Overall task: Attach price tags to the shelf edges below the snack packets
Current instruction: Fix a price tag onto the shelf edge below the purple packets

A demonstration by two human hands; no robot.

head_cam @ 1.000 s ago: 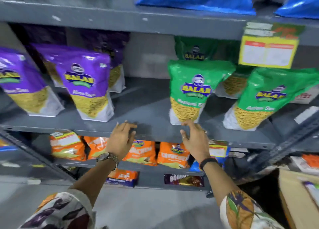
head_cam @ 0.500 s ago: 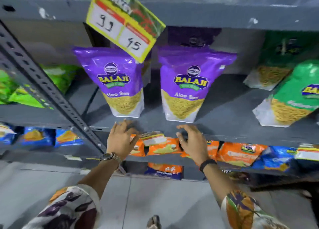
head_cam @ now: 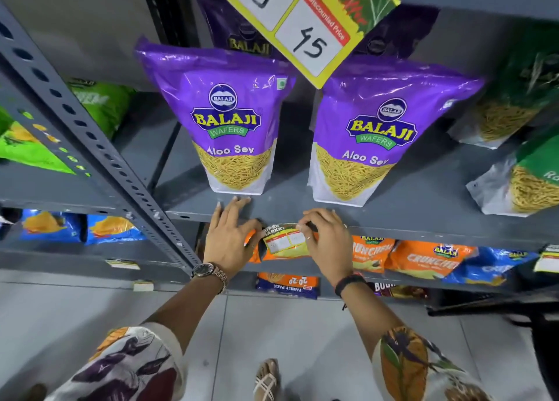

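The right grip (head_cam: 325, 237) is pinching the tag (head_cam: 284, 241) at its top right corner, against the shelf (head_cam: 423, 228) front edge. The left grip (head_cam: 230, 234) is lying flat, fingers spread, on that edge beside the tag, below two purple packets (head_cam: 230, 122).

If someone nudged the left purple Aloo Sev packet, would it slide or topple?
The left purple Aloo Sev packet would probably topple: it stands upright on a narrow base, taller than wide. It is likely light, being filled with thin sev strands. Its glossy film looks slippery on the grey shelf, so a low push might slide it instead.
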